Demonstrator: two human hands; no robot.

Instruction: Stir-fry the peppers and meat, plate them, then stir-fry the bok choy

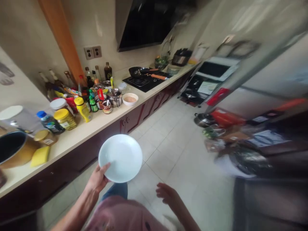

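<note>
A white round plate (122, 157) is held out over the floor by my left hand (98, 178), which grips its lower left rim with the thumb on top. Nothing shows on the plate's surface. To the right, my right hand (167, 193) hangs in the air, apart from the plate. Its fingers are loosely bent and somewhat blurred, and I see nothing in them. The counter's front edge (96, 130) runs beyond the plate on the left.
Along the counter stand a golden pot (29, 154), yellow sponge (40, 156), several bottles and jars, and a white bowl (130, 99). A wok (138, 72) sits on the black stove (144, 84). Tiled floor (166, 150) runs ahead; a covered bin (235, 166) and pot (204, 120) stand right.
</note>
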